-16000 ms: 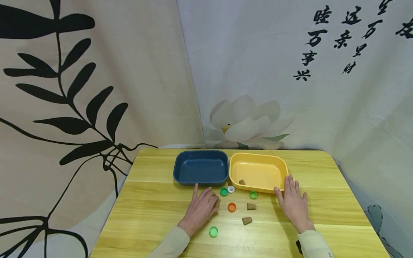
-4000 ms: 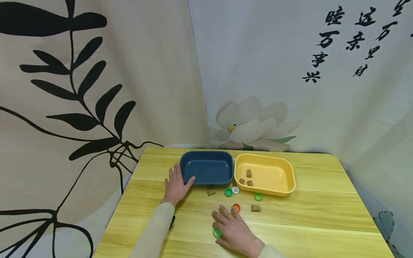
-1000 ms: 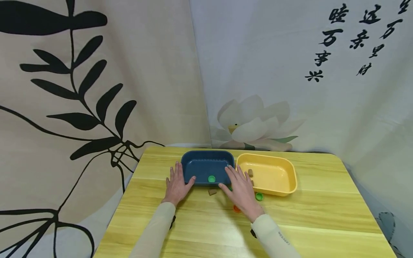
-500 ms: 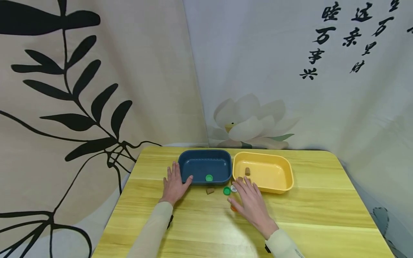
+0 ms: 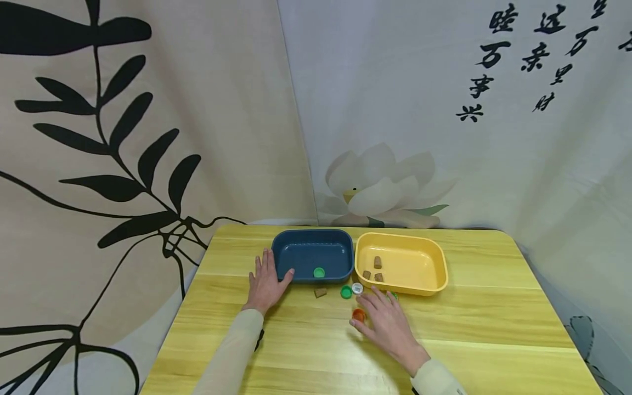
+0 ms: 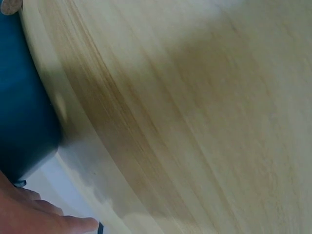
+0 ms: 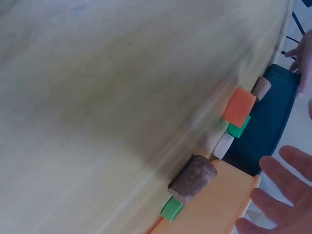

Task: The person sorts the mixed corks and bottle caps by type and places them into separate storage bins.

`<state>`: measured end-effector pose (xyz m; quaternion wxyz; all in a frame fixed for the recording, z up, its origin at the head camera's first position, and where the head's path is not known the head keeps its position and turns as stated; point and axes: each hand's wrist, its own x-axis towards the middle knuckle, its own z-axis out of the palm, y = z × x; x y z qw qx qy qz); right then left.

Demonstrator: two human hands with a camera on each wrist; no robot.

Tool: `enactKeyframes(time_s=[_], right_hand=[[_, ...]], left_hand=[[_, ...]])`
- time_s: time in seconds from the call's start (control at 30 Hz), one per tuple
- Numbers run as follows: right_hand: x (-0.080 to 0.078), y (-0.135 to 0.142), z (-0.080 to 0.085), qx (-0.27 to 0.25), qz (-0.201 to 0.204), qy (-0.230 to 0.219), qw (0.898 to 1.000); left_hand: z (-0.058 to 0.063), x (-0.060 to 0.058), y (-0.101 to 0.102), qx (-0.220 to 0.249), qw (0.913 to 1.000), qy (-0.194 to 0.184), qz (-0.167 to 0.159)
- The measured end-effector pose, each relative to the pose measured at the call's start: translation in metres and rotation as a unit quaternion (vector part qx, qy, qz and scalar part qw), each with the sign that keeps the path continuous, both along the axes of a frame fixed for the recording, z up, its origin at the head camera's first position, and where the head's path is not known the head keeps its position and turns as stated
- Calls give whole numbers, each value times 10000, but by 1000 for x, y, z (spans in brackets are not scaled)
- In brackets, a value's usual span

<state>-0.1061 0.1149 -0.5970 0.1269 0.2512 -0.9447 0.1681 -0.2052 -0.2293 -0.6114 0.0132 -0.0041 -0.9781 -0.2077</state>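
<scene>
My left hand (image 5: pixel 266 282) rests at the left end of the blue tray (image 5: pixel 313 235), fingers straight; the left wrist view has part of this hand (image 6: pixel 41 214) beside the tray's blue wall (image 6: pixel 24 97). One green bottle cap (image 5: pixel 319 272) lies inside that tray. Over the table my right hand (image 5: pixel 390 326) hovers with spread fingers, its thumb near an orange cap (image 5: pixel 359 314). Beneath it lies a cork (image 7: pixel 192 176), hidden in the head view, beside a green cap (image 7: pixel 172 209). Another green cap (image 5: pixel 346 292) and a white cap (image 5: pixel 357 288) sit before the trays.
Right of the blue tray stands a yellow tray (image 5: pixel 436 269) with three corks (image 5: pixel 377 263) in it. Another cork (image 5: pixel 321 292) lies just in front of the blue tray. Printed curtains (image 5: pixel 222 137) hang behind the wooden table (image 5: pixel 494 307).
More corks lie in the yellow tray than 16 seconds ago. The light green cap went from the table into the blue tray, and my right hand drew back from there towards the orange cap.
</scene>
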Motion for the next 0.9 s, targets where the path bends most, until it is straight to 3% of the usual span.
enactKeyframes(time_s=[0.43,0.9], right_hand=[[0,-5,-8,657,-113,-916,9936],[-4,-9,-20,963,-176,-482,9940]], left_hand=[[0,0,0,14,10000,-25,8],[2,1,0,22,9999,-108,10]])
